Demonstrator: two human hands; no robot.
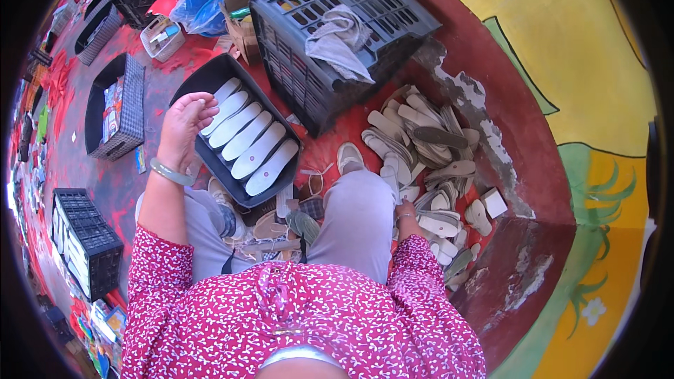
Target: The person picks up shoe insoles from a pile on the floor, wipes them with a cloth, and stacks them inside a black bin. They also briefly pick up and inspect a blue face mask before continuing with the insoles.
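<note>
My left hand [188, 126] is raised over the left edge of a dark bin [270, 193], its fingers curled and the tips pressed together; whatever is inside them, if anything, is hidden. A bracelet [173, 174] circles that wrist. Several white insoles [247, 139] lie side by side in the bin, some with a small dark mark near one end. Beside my right knee, my right hand [405, 210] reaches down at the edge of a loose pile of insoles [439, 147]. Its fingers are mostly out of sight, so its grip does not show.
Behind the bin stands a tilted black crate [281, 63] with a grey cloth [340, 42] draped over it. A woven basket [133, 116] and another crate [102, 260] sit on the left. A painted wall [562, 63] bounds the right side; scraps [270, 245] lie between my feet.
</note>
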